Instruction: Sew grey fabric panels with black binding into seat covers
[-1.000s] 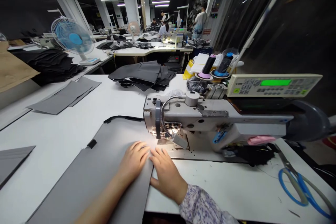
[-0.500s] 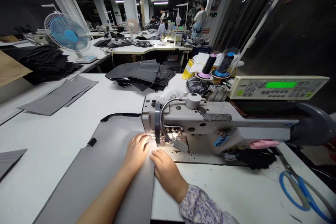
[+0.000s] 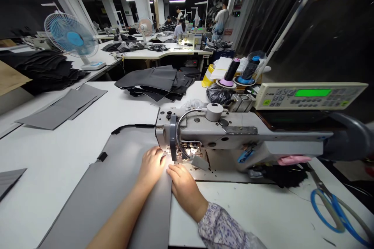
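A large grey fabric panel (image 3: 117, 186) lies flat under the head of a sewing machine (image 3: 210, 132), with black trim along its far edge and a small black tab on its left side. My left hand (image 3: 152, 165) rests flat on the panel just left of the lit needle area (image 3: 187, 151), fingers stretched forward. At the panel's right edge, my right hand (image 3: 184, 183) has its fingers together and pinches the edge close in front of the needle. The right thumb is mostly hidden, and so is the needle tip.
Blue-handled scissors (image 3: 330, 206) lie at the right. Behind the machine are a stack of dark panels (image 3: 154, 79), thread cones (image 3: 232, 72) and a control panel (image 3: 312, 95). Grey pieces (image 3: 58, 109) lie left, near a fan (image 3: 73, 39). People (image 3: 220, 19) are in the background.
The view has shifted slightly, so the background sits a little further left. Both hands keep almost the same place on the grey fabric panel.
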Demonstrator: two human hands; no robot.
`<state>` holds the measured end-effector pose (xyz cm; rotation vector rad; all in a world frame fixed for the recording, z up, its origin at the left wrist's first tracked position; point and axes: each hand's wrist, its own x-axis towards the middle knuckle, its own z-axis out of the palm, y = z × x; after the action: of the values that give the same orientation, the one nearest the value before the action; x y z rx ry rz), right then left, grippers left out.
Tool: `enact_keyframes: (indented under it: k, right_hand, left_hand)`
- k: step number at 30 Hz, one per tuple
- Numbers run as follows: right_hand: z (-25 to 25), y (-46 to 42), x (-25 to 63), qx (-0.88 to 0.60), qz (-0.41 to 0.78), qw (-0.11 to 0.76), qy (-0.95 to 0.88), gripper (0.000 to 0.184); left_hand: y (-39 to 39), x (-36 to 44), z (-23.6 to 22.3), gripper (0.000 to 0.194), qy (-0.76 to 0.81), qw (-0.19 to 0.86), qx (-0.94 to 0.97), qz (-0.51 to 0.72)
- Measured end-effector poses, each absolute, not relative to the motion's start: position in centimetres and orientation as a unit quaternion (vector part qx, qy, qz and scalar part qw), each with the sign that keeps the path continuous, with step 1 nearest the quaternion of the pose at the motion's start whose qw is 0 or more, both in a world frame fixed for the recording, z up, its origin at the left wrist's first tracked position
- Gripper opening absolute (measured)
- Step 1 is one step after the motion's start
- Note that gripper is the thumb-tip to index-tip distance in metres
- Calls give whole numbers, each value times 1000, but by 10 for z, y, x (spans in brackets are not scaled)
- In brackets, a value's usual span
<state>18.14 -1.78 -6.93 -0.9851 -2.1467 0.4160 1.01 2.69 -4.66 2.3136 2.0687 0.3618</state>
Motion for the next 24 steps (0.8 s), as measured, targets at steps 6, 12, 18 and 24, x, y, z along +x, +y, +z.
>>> enact_keyframes:
  k: [6,12,18,24]
  right_hand:
    - [-71,-17,181,-381,159,385,-825,45]
    - [-72,-2,185,-425,237,399,-777,24]
    - [-65,10,185,-455,256,389,-759,23]
    - [-54,-76,212,-325,264,227,-879,82]
  left_hand:
    - [31,11,-49,24,645,-5,743,178]
    - [-8,22,-27,39,607,71,779,141]
    - [-34,34,-21,58,608,83,787,59]
    - [2,7,-9,55,597,239,762,74]
